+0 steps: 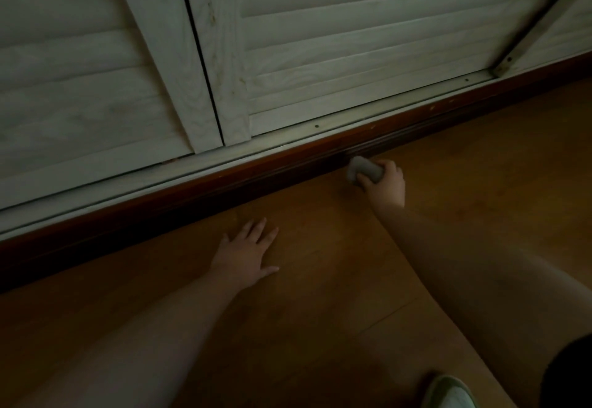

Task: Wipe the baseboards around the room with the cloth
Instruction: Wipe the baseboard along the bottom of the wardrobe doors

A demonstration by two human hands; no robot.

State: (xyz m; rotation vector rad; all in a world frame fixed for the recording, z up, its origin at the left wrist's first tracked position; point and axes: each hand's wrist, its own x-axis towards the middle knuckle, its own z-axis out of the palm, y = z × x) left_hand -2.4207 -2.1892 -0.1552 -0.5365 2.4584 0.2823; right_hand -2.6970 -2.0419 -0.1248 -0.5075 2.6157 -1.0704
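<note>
At the foot of the dark reddish-brown baseboard (pixel 192 196), right of centre, lay the cloth (pixel 365 169): a small pale grey wad, folded or bunched into a rounded pad, its far end touching or just beside the baseboard's lower moulding. The right hand (pixel 384 183) gripped it, fingers curled over the top and thumb tucked underneath. The left hand (pixel 246 254) rested flat on the floor (pixel 464 158) nearer and to the left, fingers straight and spread, holding nothing. The baseboard ran diagonally from near left to far right, with grooved profiling along its face. Above it sat a pale metal track (pixel 320 129) with small screw heads, carrying whitish louvred doors (pixel 352 39) with visible wood grain. The floor was smooth, orange-brown wood-look boarding. Lighting was dim. A pale green shoe (pixel 448 391) showed at the near right edge.
</note>
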